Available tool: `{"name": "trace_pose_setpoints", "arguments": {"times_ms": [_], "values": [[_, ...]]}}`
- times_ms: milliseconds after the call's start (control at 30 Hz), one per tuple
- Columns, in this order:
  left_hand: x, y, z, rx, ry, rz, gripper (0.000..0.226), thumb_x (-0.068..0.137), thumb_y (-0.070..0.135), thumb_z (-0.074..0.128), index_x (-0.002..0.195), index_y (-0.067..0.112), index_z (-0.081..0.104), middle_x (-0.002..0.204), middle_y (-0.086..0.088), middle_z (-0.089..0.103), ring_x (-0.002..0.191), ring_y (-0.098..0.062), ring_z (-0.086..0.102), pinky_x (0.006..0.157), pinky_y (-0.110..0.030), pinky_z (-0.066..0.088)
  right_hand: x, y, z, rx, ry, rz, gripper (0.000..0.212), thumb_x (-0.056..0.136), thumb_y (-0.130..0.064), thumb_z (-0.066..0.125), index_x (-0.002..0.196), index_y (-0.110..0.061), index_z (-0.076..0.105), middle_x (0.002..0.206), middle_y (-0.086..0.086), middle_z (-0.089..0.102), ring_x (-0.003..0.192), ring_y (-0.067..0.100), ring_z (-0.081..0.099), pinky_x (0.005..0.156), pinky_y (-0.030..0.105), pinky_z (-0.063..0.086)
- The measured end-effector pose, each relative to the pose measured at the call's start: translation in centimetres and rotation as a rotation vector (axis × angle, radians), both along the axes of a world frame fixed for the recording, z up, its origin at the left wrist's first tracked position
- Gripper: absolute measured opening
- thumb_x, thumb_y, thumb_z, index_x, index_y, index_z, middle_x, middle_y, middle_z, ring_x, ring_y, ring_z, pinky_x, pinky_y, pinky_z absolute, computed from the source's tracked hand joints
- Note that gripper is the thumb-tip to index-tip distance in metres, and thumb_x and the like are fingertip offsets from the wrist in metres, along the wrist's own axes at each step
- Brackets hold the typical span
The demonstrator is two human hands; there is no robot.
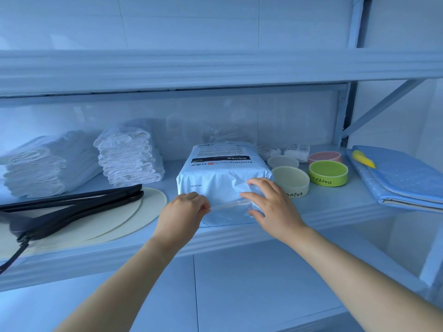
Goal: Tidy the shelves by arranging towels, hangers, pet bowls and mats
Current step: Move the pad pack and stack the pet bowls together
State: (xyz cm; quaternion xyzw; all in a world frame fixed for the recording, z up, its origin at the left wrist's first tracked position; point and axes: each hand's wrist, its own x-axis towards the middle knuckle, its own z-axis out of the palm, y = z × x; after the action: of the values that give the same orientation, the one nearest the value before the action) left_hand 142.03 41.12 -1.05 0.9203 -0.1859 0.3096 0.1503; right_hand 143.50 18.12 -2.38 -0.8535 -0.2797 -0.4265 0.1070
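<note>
Squaring the pet-pad pack (223, 173) on the shelf (239, 232), we pinch its seam with our left hand (184, 212) while our spread right hand (271, 202) steadies it beside the cream bowl (291, 182).

Wall (182, 22): pale glossy tiles, behind and above the hands.
Shelving (215, 68): light metal boards, diagonal brace (383, 104) at the right.
Light: cool, bluish.

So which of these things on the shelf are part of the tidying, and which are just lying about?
Part of the job: folded towels, black hangers, round mats, pet bowls, the pack under both hands.

Lying about: blue padded board, yellow object, small white packets.
</note>
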Motion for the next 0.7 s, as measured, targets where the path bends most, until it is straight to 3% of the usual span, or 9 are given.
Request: {"name": "trace_pose_setpoints", "arguments": {"times_ms": [267,433,600,700], "values": [[-5.7,2.5,1.1,0.106,-0.170,-0.057,0.005,0.084,0.017,0.067,0.080,0.019,0.066,0.076,0.007,0.064,0.071,-0.020,0.060,0.051,-0.022,0.036,-5.4,3.7,0.6,0.080,-0.069,-0.087,0.032,0.055,-0.009,0.088,0.081,-0.016,0.072,0.102,0.011,0.064,0.095,0.029,0.064,0.074,0.036,0.051],[-8.8,3.2,4.1,0.098,-0.337,-0.096,0.011,0.078,0.010,0.073,0.073,0.015,0.066,0.068,0.004,0.062,0.059,-0.023,0.057,0.048,-0.029,0.044,-8.6,5.3,2.9,0.158,-0.139,-0.127,0.028,0.059,-0.001,0.084,0.082,-0.013,0.072,0.102,0.013,0.065,0.093,0.031,0.064,0.071,0.039,0.054],[-10.8,3.9,8.0,0.045,-0.434,-0.075,0.009,0.081,0.010,0.070,0.074,0.014,0.066,0.071,0.004,0.063,0.065,-0.025,0.056,0.048,-0.028,0.039,-11.4,7.0,5.3,0.116,-0.286,-0.265,0.048,0.064,0.005,0.077,0.106,-0.018,0.069,0.119,0.009,0.062,0.107,0.030,0.060,0.094,0.051,0.043],[-11.2,4.2,10.4,-0.011,-0.456,-0.088,0.007,0.083,0.010,0.067,0.078,0.014,0.066,0.076,0.005,0.064,0.070,-0.025,0.055,0.046,-0.028,0.040,-12.7,7.7,6.0,0.037,-0.342,-0.232,0.055,0.065,0.004,0.075,0.113,-0.021,0.067,0.126,0.006,0.059,0.116,0.029,0.056,0.101,0.052,0.035]]}}
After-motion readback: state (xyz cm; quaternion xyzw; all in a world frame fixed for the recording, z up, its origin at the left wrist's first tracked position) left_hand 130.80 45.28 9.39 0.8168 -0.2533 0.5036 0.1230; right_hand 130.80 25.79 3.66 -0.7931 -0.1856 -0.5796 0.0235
